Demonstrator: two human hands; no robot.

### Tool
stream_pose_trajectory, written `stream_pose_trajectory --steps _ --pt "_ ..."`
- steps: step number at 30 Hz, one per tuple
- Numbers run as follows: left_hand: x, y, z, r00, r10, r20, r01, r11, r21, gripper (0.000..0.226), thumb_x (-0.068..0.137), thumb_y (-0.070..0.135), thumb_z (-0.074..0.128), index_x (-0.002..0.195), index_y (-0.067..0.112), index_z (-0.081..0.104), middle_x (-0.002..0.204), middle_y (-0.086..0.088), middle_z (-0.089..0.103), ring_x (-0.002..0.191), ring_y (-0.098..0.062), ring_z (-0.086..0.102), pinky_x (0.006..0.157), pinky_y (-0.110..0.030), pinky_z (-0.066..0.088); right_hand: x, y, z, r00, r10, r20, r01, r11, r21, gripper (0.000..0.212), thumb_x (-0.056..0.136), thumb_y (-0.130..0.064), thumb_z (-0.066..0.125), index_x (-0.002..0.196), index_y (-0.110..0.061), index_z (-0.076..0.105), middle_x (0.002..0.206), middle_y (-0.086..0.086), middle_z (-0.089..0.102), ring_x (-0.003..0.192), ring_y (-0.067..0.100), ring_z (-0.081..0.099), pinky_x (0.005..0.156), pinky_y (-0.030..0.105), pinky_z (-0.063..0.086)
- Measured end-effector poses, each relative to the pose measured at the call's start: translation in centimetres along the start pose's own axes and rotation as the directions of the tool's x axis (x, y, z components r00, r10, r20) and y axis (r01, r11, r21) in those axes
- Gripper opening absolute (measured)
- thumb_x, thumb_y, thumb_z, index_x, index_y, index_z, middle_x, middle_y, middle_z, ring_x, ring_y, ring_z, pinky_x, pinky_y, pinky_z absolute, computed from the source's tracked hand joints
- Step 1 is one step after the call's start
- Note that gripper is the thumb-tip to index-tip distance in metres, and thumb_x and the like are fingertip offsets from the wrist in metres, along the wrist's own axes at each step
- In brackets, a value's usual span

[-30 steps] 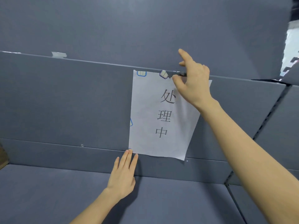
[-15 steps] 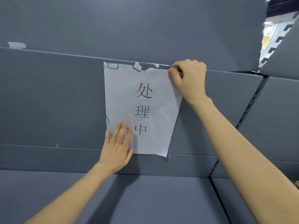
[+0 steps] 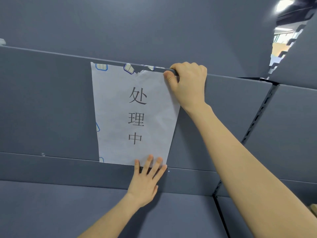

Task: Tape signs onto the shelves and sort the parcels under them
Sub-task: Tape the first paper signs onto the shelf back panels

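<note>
Grey metal shelving (image 3: pixel 51 109), slotted upright (image 3: pixel 257 115) rt, white sign (image 3: pixel 116 100) centre

sign (image 3: pixel 135 114) on shelf back panel (image 3: pixel 51 109), top edge at upper shelf lip (image 3: pixel 51 53). right hand (image 3: pixel 188 81) at top-right corner (fingers over lip), left hand (image 3: pixel 145 182) at bottom-right edge.

Sign (image 3: pixel 118 107): white paper, faint grey shading in creases. Three characters (image 3: pixel 137 96) down its middle: dark grey-black. Tape pieces (image 3: pixel 101 67) along top: blue outline, cream-white panels inside. Same blue-edged pattern on bit at sign's left edge (image 3: pixel 97 127) and bit at its bottom left corner (image 3: pixel 101 159). Shelf panels (image 3: pixel 48 100): plain matte slate blue-grey. Upright (image 3: pixel 257 115): same grey, row of black slots. Scrap (image 3: pixel 2 42) far left: white. Top right gap (image 3: pixel 281 47): white glare, yellow-orange patch.
</note>
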State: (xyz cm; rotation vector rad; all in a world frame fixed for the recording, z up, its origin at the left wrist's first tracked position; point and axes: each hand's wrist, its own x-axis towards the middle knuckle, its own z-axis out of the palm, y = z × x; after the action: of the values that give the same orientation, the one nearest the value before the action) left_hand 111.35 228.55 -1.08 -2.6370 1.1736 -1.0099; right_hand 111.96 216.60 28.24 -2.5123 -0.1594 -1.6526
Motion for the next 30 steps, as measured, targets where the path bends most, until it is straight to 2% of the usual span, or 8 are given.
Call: stream_pose_trajectory --steps 6,10,12,14,16,19,24,30 --pt "0.0 0.9 1.0 0.999 -0.032 0.019 0.032 0.999 0.022 0.110 0.043 0.033 0.087 0.135 0.013 0.032 0.143 -0.013 0.028 0.133 -0.037 0.012 0.097 -0.063 0.017 -0.1 0.0 0.4 0.999 -0.009 -0.037 0.009 1.000 0.006 0.034 0.085 -0.031 0.047 0.069 -0.007 0.064 0.061 -0.001 0.038 0.062 0.024 0.032 0.063 0.030 0.004" --pt "0.0 0.5 0.8 0.998 -0.022 0.062 0.022 1.000 0.013 0.129 0.036 0.025 0.086 0.141 0.018 0.012 0.148 -0.013 0.017 0.134 -0.037 0.011 0.097 -0.060 0.021 -0.1 0.3 0.4 1.000 -0.010 -0.022 0.010 1.000 -0.003 0.037 0.087 -0.034 0.043 0.076 -0.007 0.066 0.065 0.000 0.042 0.067 0.024 0.034 0.064 0.030 0.006" --pt "-0.2 0.5 0.6 0.996 -0.014 0.084 0.013 1.000 0.019 0.132 0.034 0.024 0.084 0.142 0.020 0.010 0.148 -0.010 0.022 0.135 -0.037 0.010 0.097 -0.060 0.021 -0.1 0.3 0.4 1.000 -0.007 -0.015 0.007 1.000 -0.005 0.038 0.088 -0.035 0.041 0.079 -0.008 0.066 0.067 0.003 0.048 0.069 0.024 0.034 0.065 0.029 0.007" --pt "-0.4 0.3 0.4 0.997 -0.008 0.073 0.006 1.000 0.025 0.130 0.036 0.024 0.083 0.143 0.017 0.009 0.150 -0.010 0.015 0.135 -0.035 0.010 0.097 -0.060 0.021 -0.2 0.3 0.4 1.000 -0.002 -0.009 0.002 1.000 -0.009 0.039 0.088 -0.036 0.040 0.080 -0.008 0.066 0.070 0.007 0.055 0.070 0.024 0.034 0.066 0.029 0.007" --pt "-0.6 0.1 0.3 0.998 -0.013 0.067 0.012 1.000 0.014 0.130 0.036 0.022 0.083 0.142 0.012 0.008 0.150 -0.009 0.008 0.135 -0.032 0.010 0.098 -0.059 0.025 -0.2 0.3 0.4 1.000 0.000 -0.012 0.000 1.000 -0.011 0.040 0.088 -0.036 0.040 0.081 -0.008 0.066 0.070 0.008 0.055 0.070 0.024 0.035 0.066 0.029 0.007" --pt "-0.4 -0.1 -0.1 0.991 -0.037 0.130 0.037 0.999 -0.001 0.137 0.033 0.020 0.083 0.144 0.011 0.004 0.150 -0.008 0.008 0.136 -0.032 0.010 0.094 -0.058 0.041 -0.1 0.4 0.3 1.000 0.001 0.011 0.000 1.000 -0.031 0.042 0.089 -0.038 0.037 0.086 -0.008 0.067 0.076 0.008 0.058 0.072 0.023 0.034 0.067 0.029 0.007" --pt "-0.6 -0.1 -0.6 0.980 -0.064 0.190 0.063 0.998 0.014 0.152 0.034 0.025 0.084 0.147 0.010 -0.017 0.151 -0.007 0.012 0.137 -0.033 0.006 0.096 -0.054 0.041 -0.1 0.2 -0.1 0.997 0.023 0.068 -0.020 0.998 -0.052 0.048 0.089 -0.041 0.030 0.094 -0.010 0.067 0.086 0.008 0.062 0.077 0.022 0.034 0.068 0.027 0.008" --pt "-0.4 0.1 -0.7 0.959 -0.089 0.268 0.109 0.992 -0.060 0.156 0.028 0.021 0.085 0.148 0.012 -0.015 0.150 -0.008 0.005 0.137 -0.035 0.009 0.092 -0.055 0.044 -0.1 0.3 0.0 0.997 0.014 0.082 -0.010 0.999 -0.048 0.040 0.093 -0.037 0.037 0.094 -0.010 0.067 0.085 0.008 0.062 0.076 0.022 0.035 0.068 0.027 0.008"
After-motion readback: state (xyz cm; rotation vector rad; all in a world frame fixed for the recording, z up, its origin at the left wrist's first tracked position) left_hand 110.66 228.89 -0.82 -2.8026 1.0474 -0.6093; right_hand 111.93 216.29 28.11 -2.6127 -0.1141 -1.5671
